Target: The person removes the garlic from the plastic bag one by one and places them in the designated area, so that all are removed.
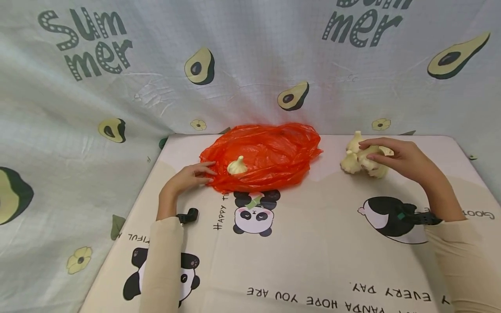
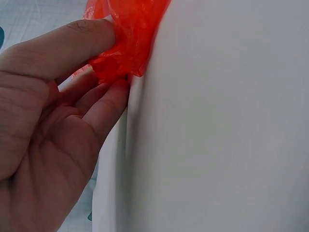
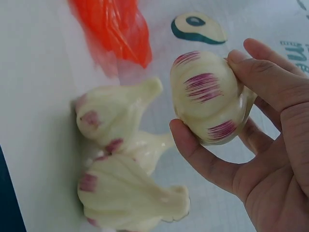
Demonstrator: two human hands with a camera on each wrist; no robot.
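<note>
A red plastic bag (image 1: 279, 171) lies spread open at the back of the table, with one garlic bulb (image 1: 237, 166) resting in it. At the bag's left edge my left hand (image 1: 190, 177) pinches the thin plastic between thumb and fingers. My right hand (image 1: 409, 160) grips a garlic bulb (image 3: 205, 94), white with purple streaks, between thumb and fingertips. That bulb is raised beside a small cluster of other bulbs on the right. One of these, a garlic bulb (image 1: 350, 163), sits to its left; another garlic bulb (image 1: 355, 142) stands behind.
The table (image 1: 305, 243) has a light cloth printed with pandas and words. Close behind its back edge hangs a pale curtain (image 1: 242, 100) with avocado prints, which continues along the left side. A black wrist camera (image 1: 189, 216) sticks out from the left wrist.
</note>
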